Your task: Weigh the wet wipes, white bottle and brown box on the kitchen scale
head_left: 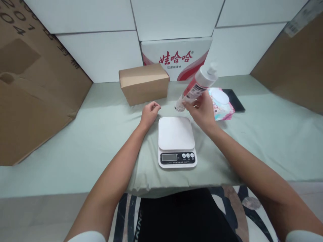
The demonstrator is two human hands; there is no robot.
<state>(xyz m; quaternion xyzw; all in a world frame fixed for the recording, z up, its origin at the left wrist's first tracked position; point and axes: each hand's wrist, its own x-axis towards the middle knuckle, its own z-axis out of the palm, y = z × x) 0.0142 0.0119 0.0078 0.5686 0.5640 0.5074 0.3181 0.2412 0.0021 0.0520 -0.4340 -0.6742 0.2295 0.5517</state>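
Note:
A white and pink bottle (196, 88) with a white cap is in my right hand (204, 109), fingers closed around its lower part. It tilts, cap end up and to the right, behind the kitchen scale (176, 134). My left hand (150, 113) rests on the cloth with curled fingers, just beyond the scale's far left corner; I see nothing in it. The white scale has a bare platform, a display that looks blank and a few round buttons. Close behind my right hand lies a pack of wipes (220, 101) with a white lid, partly hidden.
Beyond my left hand stands a brown cardboard box (145, 85). A dark flat object (234, 101) lies partly under the wipes. A white and red carton (176, 55) is at the back, and large cardboard panels (37, 84) flank the cloth-covered table (101, 141).

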